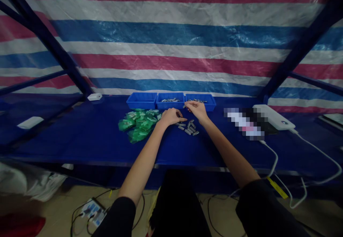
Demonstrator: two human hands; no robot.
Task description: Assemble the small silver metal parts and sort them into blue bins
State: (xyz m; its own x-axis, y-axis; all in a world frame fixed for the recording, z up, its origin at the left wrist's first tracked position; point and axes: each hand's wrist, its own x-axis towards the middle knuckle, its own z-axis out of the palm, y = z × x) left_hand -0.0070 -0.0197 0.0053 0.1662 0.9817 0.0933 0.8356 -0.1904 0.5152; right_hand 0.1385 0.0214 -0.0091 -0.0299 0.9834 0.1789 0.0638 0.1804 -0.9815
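Note:
My right hand (197,109) is pinched at its fingertips on a small grey metal piece (184,106), just in front of the blue bins. Lower and to the left, my left hand (171,116) is curled at the edge of a loose pile of short metal pieces (190,129); what its fingers hold, if anything, is hidden. Green plastic bags (140,124) with small parts inside lie in a heap left of that hand. Behind both hands stand a middle blue bin (170,105) and a right blue bin (211,105), each with metal parts in it.
A left blue bin (141,104) completes the row on the blue table (102,137). At right, a white power bank (274,117) with a cable lies beside a blurred-out object (245,124). White boxes (30,122) sit at left. Blue frame posts and a striped sheet (171,33) enclose the table.

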